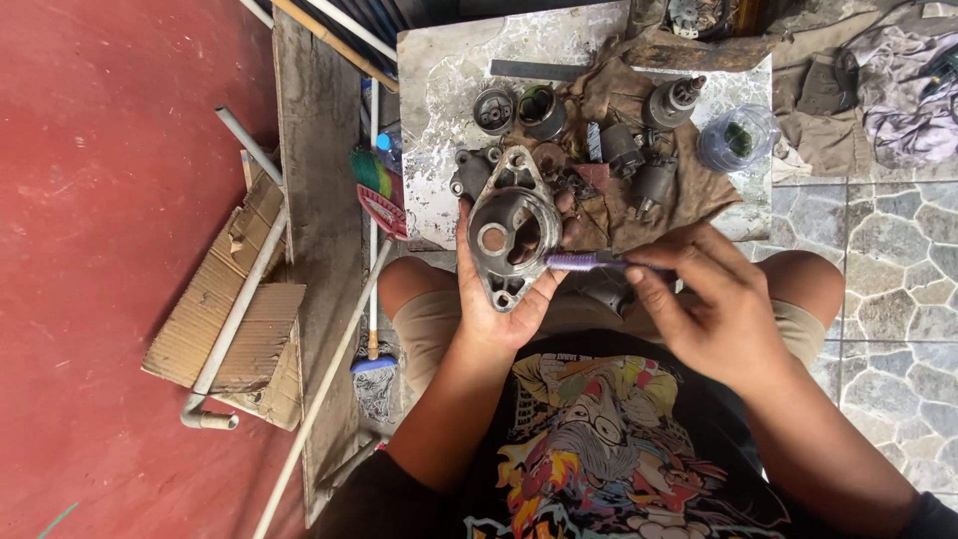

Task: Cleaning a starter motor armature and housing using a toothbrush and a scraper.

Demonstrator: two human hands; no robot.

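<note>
Nearest to us, over our lap, our left hand (499,299) lay palm up and cradled a grey cast metal housing (512,238), fingers curled round its rim and the thumb up its left flank; held that way, its open bore faced us, probably so we could see inside. Our right hand (714,299) came in from the right with wrist bent and fingers pinched tight on a slim purple-handled brush (589,262), held flat like a pen so that its tip met the housing's right edge. Both forearms angled inward above our knees, keeping the work close to the body.

Just beyond the housing stood a pale, stained worktop (444,110), partly covered by a brown rag (689,190). On it lay dark motor parts: two round caps (519,108) side by side, a geared shaft piece (671,100), and a clear plastic tub (736,138) at the right end. Farther left, on the red floor (100,200), rested cardboard (235,329) and a white pipe (235,319)
</note>
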